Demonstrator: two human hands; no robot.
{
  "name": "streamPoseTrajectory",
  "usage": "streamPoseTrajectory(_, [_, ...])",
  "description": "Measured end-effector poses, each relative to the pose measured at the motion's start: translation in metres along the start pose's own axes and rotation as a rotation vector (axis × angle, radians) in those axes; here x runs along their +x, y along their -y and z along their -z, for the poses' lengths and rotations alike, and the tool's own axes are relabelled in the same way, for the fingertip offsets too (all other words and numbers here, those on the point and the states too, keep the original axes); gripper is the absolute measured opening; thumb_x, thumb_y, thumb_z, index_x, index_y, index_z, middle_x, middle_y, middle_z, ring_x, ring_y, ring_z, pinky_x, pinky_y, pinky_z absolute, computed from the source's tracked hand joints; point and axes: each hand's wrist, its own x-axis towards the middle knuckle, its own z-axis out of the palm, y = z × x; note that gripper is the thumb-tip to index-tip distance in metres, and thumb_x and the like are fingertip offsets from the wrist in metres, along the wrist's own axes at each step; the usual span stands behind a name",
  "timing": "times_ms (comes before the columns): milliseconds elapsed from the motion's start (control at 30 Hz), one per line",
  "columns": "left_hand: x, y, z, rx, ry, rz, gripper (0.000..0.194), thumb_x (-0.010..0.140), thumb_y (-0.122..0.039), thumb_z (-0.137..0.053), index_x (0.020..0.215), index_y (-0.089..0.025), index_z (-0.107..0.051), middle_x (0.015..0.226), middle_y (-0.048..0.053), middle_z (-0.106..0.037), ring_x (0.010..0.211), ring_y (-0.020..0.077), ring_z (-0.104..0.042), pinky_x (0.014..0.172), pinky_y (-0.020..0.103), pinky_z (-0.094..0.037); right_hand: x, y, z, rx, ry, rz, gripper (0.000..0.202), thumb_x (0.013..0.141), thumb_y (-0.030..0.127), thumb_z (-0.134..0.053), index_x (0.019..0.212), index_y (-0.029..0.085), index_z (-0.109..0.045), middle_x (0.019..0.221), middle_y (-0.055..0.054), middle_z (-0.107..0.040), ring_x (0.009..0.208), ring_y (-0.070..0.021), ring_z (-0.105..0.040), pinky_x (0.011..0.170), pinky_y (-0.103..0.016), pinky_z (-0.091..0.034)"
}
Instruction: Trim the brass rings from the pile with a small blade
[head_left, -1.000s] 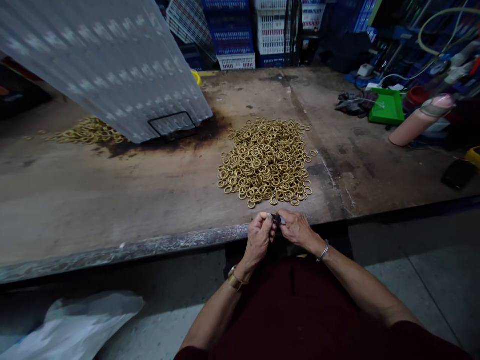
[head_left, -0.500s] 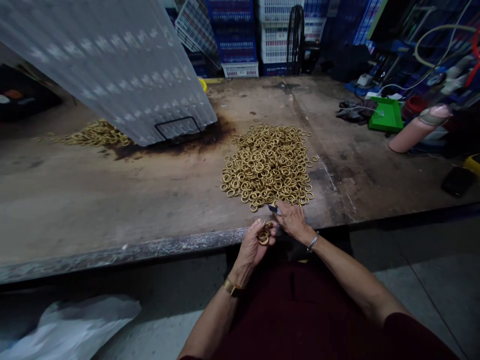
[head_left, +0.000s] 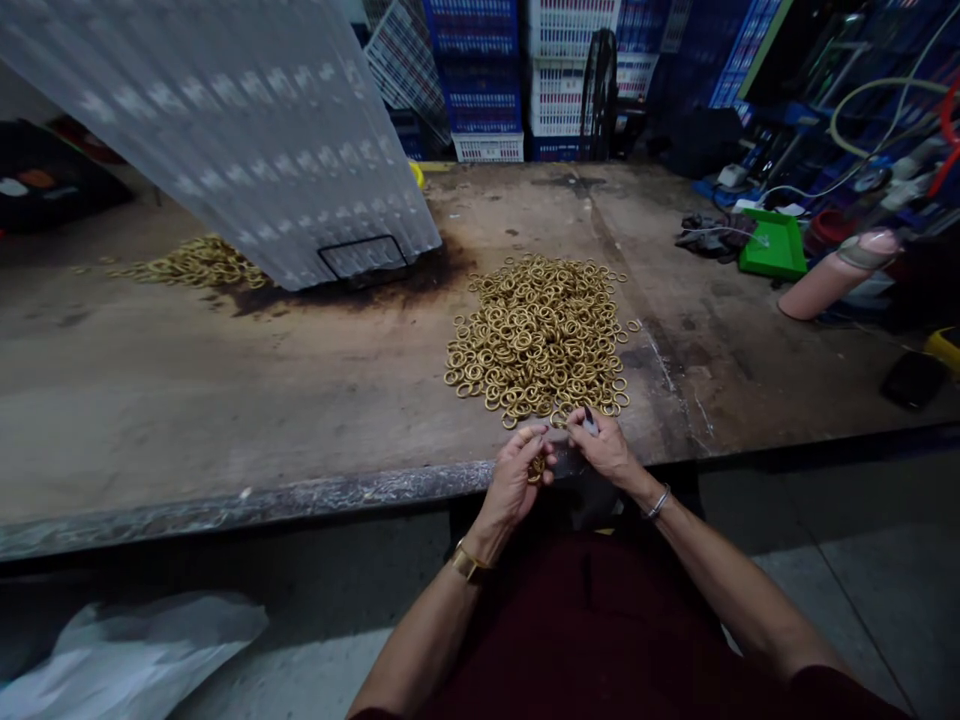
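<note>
My left hand (head_left: 517, 468) is curled at the table's front edge, with several brass-coloured rings (head_left: 536, 469) held in its fingers. Just to its right, my right hand (head_left: 604, 447) is closed around a small grey tool with a dark tip (head_left: 590, 422), whose kind I cannot make out. Its thumb and fingertips are by a ring (head_left: 559, 420) at the near edge of the pile; whether they grip it is unclear. The heap of brass-coloured rings (head_left: 540, 330) lies on the wooden table right beyond both hands.
A tall stack of translucent grey ribbed sheets or trays (head_left: 300, 170) stands on the table (head_left: 225, 400) at left, beside a second ring pile (head_left: 199, 262). At right are a green tray (head_left: 772, 245), a pink bottle (head_left: 836, 272) and a black object (head_left: 913, 380). Crates (head_left: 480, 60) are stacked behind.
My right hand has drawn back to the right from the left hand, and the tool in it now points upward. The left hand has turned, its fingers lifted over the rings.
</note>
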Motion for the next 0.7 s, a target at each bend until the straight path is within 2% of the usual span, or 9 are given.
streamPoseTrajectory(100, [0.001,0.003,-0.005,0.076,0.014,-0.017,0.046,0.059,-0.039,-0.079,0.093,-0.016,-0.057,0.061,-0.004,-0.055,0.048,0.0059,-0.048,0.038,0.014,-0.032,-0.007,0.006,0.000,0.205,0.093,-0.070,0.023,0.075,0.042,-0.053,0.079,0.019,-0.052,0.055,0.006,-0.049,0.043,-0.0068,-0.037,0.045,-0.020,-0.032])
streamPoseTrajectory(200, [0.002,0.006,-0.008,0.140,0.017,-0.044,0.043,0.060,-0.043,-0.077,0.087,-0.015,-0.057,0.057,-0.005,-0.053,0.043,0.0038,-0.042,0.037,0.014,-0.027,-0.012,0.011,-0.001,0.293,0.152,-0.115,0.025,0.074,0.044,-0.055,0.078,0.019,-0.051,0.056,0.006,-0.049,0.042,-0.0057,-0.035,0.041,-0.019,-0.028])
streamPoseTrajectory(300, [0.000,0.006,-0.009,0.290,-0.016,-0.149,0.036,0.065,-0.045,-0.072,0.081,-0.016,-0.059,0.055,-0.005,-0.052,0.042,0.0036,-0.038,0.039,0.015,-0.026,-0.011,0.012,-0.002,0.283,0.127,-0.137,0.028,0.073,0.046,-0.056,0.077,0.019,-0.050,0.055,0.006,-0.049,0.042,-0.0057,-0.035,0.040,-0.019,-0.028])
streamPoseTrajectory(433, [-0.003,0.006,-0.010,0.484,-0.033,-0.319,0.030,0.068,-0.043,-0.070,0.075,-0.015,-0.062,0.058,-0.003,-0.055,0.047,0.0046,-0.042,0.045,0.017,-0.032,-0.006,0.010,-0.004,0.166,0.076,-0.139,0.028,0.072,0.046,-0.057,0.069,0.019,-0.050,0.051,0.006,-0.048,0.044,-0.0065,-0.037,0.042,-0.019,-0.028])
streamPoseTrajectory(500, [-0.004,0.006,-0.010,0.479,-0.022,-0.257,0.031,0.068,-0.044,-0.069,0.076,-0.016,-0.061,0.058,-0.004,-0.054,0.046,0.0044,-0.041,0.043,0.017,-0.031,-0.005,0.009,-0.005,0.125,0.059,-0.144,0.027,0.072,0.044,-0.056,0.066,0.019,-0.049,0.051,0.006,-0.048,0.045,-0.0068,-0.037,0.043,-0.019,-0.028])
streamPoseTrajectory(633, [-0.004,0.005,-0.009,0.328,0.057,0.010,0.038,0.065,-0.049,-0.071,0.080,-0.017,-0.056,0.056,-0.007,-0.048,0.039,0.0025,-0.036,0.036,0.014,-0.021,-0.005,0.010,-0.005,0.066,0.024,-0.150,0.024,0.072,0.041,-0.054,0.064,0.019,-0.049,0.051,0.006,-0.047,0.046,-0.0067,-0.036,0.044,-0.019,-0.029])
streamPoseTrajectory(700, [-0.003,0.003,-0.009,0.243,0.099,0.064,0.041,0.062,-0.048,-0.073,0.078,-0.016,-0.053,0.057,-0.006,-0.049,0.040,0.0020,-0.036,0.036,0.013,-0.021,-0.006,0.011,-0.005,0.076,0.025,-0.156,0.023,0.072,0.041,-0.054,0.066,0.019,-0.050,0.051,0.006,-0.048,0.045,-0.0066,-0.036,0.044,-0.020,-0.029])
